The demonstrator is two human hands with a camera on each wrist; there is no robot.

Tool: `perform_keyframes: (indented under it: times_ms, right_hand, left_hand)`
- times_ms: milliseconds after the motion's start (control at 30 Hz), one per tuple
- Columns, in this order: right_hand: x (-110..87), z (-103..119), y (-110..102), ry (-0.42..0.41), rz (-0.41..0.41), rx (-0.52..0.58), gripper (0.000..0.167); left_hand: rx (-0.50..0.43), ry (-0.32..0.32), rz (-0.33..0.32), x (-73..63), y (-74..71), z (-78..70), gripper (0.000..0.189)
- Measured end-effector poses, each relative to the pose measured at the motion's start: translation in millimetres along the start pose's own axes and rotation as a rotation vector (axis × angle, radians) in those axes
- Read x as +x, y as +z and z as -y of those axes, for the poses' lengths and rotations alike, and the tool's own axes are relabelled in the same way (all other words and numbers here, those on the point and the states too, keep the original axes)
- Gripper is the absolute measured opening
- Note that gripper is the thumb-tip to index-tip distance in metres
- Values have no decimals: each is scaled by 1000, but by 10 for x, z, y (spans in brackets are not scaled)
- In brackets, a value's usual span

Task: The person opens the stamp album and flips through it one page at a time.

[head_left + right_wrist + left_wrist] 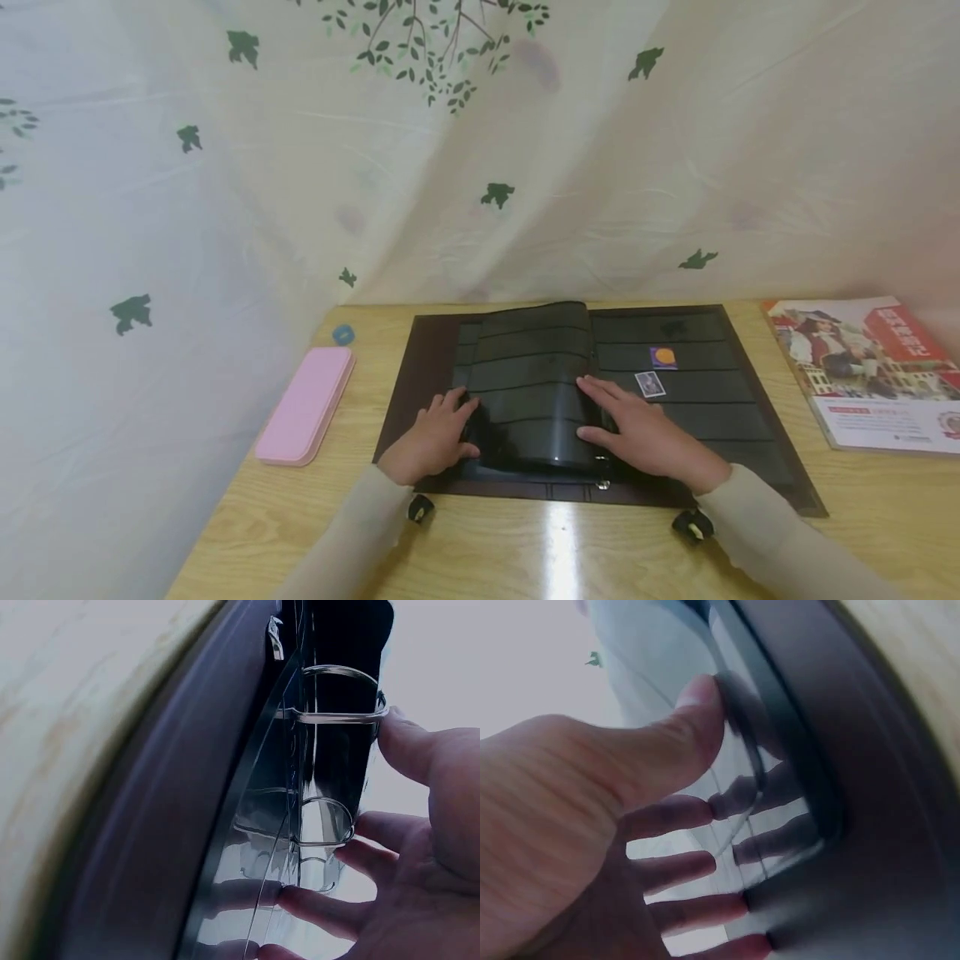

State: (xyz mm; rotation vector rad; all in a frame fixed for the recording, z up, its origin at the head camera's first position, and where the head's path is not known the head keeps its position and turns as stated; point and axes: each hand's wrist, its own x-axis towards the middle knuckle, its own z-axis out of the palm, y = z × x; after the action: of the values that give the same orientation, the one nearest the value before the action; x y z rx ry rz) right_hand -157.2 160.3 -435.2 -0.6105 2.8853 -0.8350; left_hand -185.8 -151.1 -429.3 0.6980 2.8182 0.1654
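Note:
A stamp album with a dark brown cover lies spread on the table, and one black strip-pocket page arches over its left half. At that page's left edge, my left hand rests with fingers spread; its thumb touches the page edge in the left wrist view. My right hand reaches across the spine with fairly straight fingers, beside the metal rings, its thumb tip right at one ring. An orange-and-purple stamp and a grey stamp sit in the right-hand page.
Left of the album lies a pink case, with a small blue object behind it. A picture-covered magazine lies at the right. A patterned cloth hangs behind the wooden table.

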Motion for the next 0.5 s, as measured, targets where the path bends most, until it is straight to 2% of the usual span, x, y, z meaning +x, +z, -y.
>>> perform_keyframes:
  times_ms: [233, 500]
  right_hand:
    - [16, 33, 15, -13, 35, -10, 68]
    - [48, -34, 5, 19, 54, 48, 67]
  left_hand:
    - [-64, -3, 56, -63, 16, 99, 73]
    - [-81, -1, -38, -67, 63, 109, 77]
